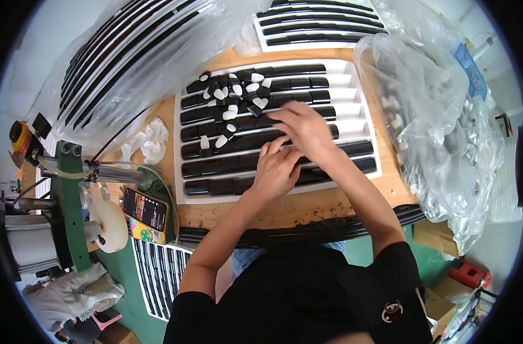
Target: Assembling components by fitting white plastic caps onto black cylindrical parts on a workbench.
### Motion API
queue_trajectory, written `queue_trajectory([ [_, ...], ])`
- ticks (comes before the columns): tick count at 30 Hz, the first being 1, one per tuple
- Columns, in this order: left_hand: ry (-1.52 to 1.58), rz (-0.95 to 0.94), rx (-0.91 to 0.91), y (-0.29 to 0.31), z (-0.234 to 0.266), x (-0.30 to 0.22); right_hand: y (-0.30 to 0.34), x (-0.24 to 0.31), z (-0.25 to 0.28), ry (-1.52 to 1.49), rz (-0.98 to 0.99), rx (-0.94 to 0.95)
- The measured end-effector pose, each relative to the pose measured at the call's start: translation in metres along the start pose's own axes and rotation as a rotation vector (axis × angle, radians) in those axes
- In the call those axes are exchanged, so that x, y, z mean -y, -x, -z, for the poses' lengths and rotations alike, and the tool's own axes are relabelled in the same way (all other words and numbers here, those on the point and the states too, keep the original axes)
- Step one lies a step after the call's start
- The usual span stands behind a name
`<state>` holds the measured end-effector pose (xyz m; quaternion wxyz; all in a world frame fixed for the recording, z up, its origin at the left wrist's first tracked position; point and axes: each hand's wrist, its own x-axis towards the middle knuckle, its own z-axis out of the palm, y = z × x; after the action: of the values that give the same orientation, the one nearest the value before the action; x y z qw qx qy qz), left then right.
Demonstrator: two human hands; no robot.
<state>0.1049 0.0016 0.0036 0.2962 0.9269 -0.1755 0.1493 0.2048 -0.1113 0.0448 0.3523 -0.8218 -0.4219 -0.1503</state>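
A white tray (359, 117) lies in front of me, with rows of glossy black tube-like pieces (296, 83) in its grooves. On top of the rows at the left and middle are several small black parts with white ends (237, 90), loosely heaped. My left hand (277, 172) is low over the middle rows, its fingers bent down against the black pieces; whatever they pinch is hidden. Just above and right of it, my right hand (304, 129) hovers over the tray, fingers curled toward the left and smeared by motion. I cannot make out anything in it.
Left of the tray lie crumpled white tissue (153, 141), a phone (145, 209) and a green-framed machine (71, 200) with a white roller. Plastic-wrapped trays (129, 51) stand at far left, another tray (322, 26) at the back. Clear plastic bags (439, 132) crowd the right side.
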Motion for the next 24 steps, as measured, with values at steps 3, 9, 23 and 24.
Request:
queue_trajectory([
  [3, 0.026, -0.028, -0.069, -0.001, 0.007, -0.008, -0.030, -0.011, -0.040, 0.092, 0.005, 0.182],
  [9, 0.441, 0.281, -0.205, 0.034, 0.042, -0.020, -0.043, -0.022, -0.055, 0.124, -0.043, 0.294],
  [23, 1.454, 0.633, -0.297, 0.036, 0.041, -0.040, 0.087, 0.074, 0.028, -0.981, -0.804, -0.235],
  [24, 1.404, 0.619, -0.280, 0.036, 0.040, -0.043, 0.092, 0.076, 0.030, -0.965, -0.801, -0.249],
])
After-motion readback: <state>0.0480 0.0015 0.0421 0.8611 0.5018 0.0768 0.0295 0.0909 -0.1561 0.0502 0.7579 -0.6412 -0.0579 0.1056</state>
